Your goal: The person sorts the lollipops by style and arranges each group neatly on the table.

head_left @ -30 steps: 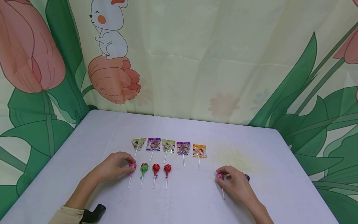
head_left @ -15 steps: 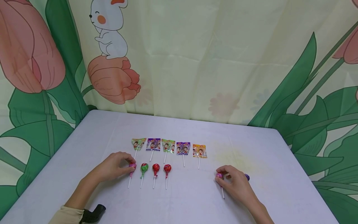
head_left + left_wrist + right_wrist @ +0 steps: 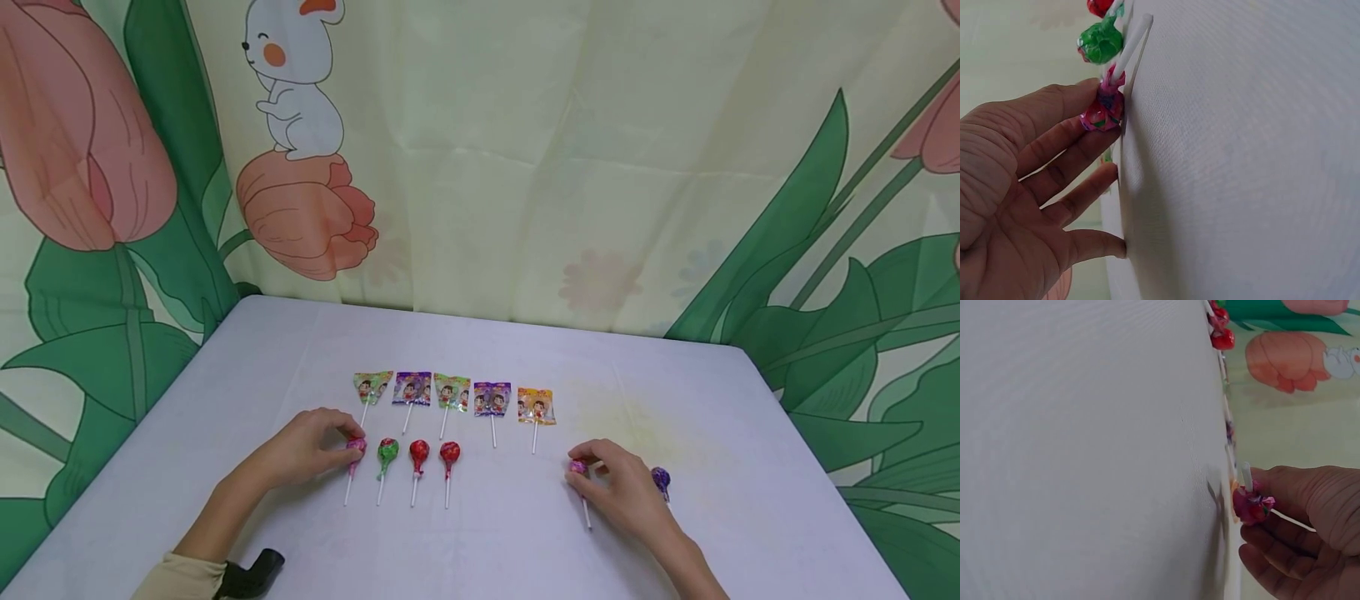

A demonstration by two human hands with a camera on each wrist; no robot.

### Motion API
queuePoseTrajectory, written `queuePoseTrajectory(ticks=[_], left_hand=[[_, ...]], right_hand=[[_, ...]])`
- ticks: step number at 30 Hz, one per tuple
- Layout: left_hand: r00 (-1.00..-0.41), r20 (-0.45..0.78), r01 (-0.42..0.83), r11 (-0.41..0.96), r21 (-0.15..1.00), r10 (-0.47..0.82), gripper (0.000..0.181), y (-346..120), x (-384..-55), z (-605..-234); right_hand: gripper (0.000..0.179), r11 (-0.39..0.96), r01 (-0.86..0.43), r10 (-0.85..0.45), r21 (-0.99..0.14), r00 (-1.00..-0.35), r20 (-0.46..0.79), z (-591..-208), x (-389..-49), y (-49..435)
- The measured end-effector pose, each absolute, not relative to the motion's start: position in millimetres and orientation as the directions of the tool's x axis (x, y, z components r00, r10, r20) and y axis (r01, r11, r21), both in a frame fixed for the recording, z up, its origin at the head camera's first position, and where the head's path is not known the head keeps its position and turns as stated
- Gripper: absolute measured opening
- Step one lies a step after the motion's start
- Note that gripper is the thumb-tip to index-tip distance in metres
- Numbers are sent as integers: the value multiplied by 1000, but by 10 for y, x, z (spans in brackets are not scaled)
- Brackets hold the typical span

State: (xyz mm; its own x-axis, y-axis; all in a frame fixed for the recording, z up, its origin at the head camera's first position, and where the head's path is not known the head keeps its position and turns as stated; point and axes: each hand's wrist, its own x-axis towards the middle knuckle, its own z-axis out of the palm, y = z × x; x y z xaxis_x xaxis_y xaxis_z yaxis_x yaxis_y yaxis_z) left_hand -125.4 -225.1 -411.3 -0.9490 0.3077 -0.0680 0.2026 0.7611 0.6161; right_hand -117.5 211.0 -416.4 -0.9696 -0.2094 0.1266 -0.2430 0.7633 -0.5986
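Observation:
At the left end of the front row, my left hand (image 3: 311,446) pinches the wrapped head of a pink lollipop (image 3: 1104,111) between thumb and fingers. Beside it lie a green lollipop (image 3: 387,451) and two red lollipops, one (image 3: 419,452) next to the other (image 3: 450,452), sticks toward me. On the right of the table, my right hand (image 3: 618,483) pinches a second pink lollipop (image 3: 1252,505) by its head, with the stick pointing toward me. Just right of that hand lies a purple lollipop (image 3: 661,479), its stick mostly hidden by the hand.
Behind the front row lies a row of flat bagged lollipops: green (image 3: 371,386), purple (image 3: 412,388), another green (image 3: 452,392), another purple (image 3: 492,398) and orange (image 3: 536,405). A white cloth covers the table (image 3: 510,542). A printed curtain (image 3: 487,167) hangs behind.
My right hand has shifted slightly left with its pink lollipop, and more of the purple lollipop shows behind it. The left hand stays in place.

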Motion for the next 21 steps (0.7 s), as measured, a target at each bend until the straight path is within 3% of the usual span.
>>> queuePoseTrajectory(ticks=[21], left_hand=[[-951,-65,198,757,623,303,23,-2250,-1246,-4104]], right_hand=[[23,711,-339,-320,-616,-936,146,-4155,-1223,1742]])
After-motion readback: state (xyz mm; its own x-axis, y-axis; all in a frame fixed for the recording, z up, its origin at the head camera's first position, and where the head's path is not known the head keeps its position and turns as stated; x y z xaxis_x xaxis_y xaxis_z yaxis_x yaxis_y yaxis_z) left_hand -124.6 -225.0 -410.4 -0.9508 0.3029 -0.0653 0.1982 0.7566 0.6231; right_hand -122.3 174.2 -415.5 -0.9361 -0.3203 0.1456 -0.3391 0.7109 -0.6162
